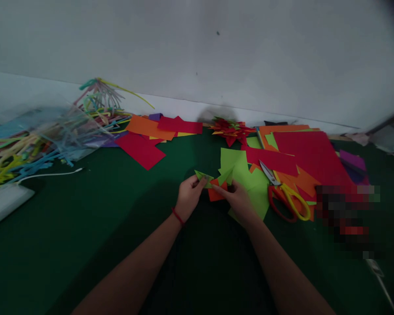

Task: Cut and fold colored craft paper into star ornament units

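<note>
My left hand (188, 194), with a red band at the wrist, pinches a small folded green paper (203, 176) between thumb and fingers. My right hand (239, 200) is closed on another folded green paper piece (226, 176) with a pointed tip. A small orange paper (216, 193) shows between the two hands, close to the right fingertips. Whether the green pieces and the orange one are joined, I cannot tell. Flat green sheets (258, 188) lie beside and partly under my right hand.
Scissors (284, 192) with red and yellow handles rest on coloured sheets (305, 148) at right. A pile of folded red paper pieces (231, 130) is behind my hands. Orange and red papers (142, 151), pipe cleaners (98, 103) and a white power strip (8, 203) lie at left.
</note>
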### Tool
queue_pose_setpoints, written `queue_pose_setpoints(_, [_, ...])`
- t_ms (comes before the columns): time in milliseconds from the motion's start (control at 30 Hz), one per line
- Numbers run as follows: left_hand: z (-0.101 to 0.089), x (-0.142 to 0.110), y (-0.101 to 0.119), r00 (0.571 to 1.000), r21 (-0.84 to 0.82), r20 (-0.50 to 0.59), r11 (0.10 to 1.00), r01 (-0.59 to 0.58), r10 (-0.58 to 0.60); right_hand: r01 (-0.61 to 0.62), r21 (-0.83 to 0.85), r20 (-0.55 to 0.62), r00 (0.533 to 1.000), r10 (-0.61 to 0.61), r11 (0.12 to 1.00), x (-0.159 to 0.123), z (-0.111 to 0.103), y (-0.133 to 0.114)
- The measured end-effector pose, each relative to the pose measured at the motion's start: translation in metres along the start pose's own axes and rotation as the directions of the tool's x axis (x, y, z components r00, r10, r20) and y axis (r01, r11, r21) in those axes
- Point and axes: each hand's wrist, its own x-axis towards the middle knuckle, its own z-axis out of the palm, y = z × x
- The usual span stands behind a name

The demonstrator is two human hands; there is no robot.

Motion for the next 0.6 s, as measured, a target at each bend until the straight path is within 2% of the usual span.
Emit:
queue_pose_setpoints(100, [0.0012,-0.0015,-0.0009,0.998,0.024,-0.011,0.998,-0.055,0.055,-0.053,0.018,0.007,0.999,0.053,0.998,-0.0005,0.0010,0.0012])
queue_pose_setpoints(200, [0.0013,-0.0016,-0.0023,0.996,0.019,-0.025,0.996,-0.082,0.083,-0.034,0.019,-0.010,0.999,0.034,0.999,-0.0007,0.0030,0.0023])
queue_pose_setpoints(467, [-0.0065,0.0031,0.0043,0.964,-0.011,-0.252,0.995,-0.096,0.090,-0.046,-0.001,-0.078,0.996,0.046,0.999,0.0019,0.0020,0.0063])
queue_pose_setpoints(600, [-0.0079,0.0045,0.0033,0.972,-0.057,-0.223,0.994,-0.094,0.079,-0.030,-0.019,-0.084,0.996,0.028,0.999,0.0028,-0.0009,0.0091])
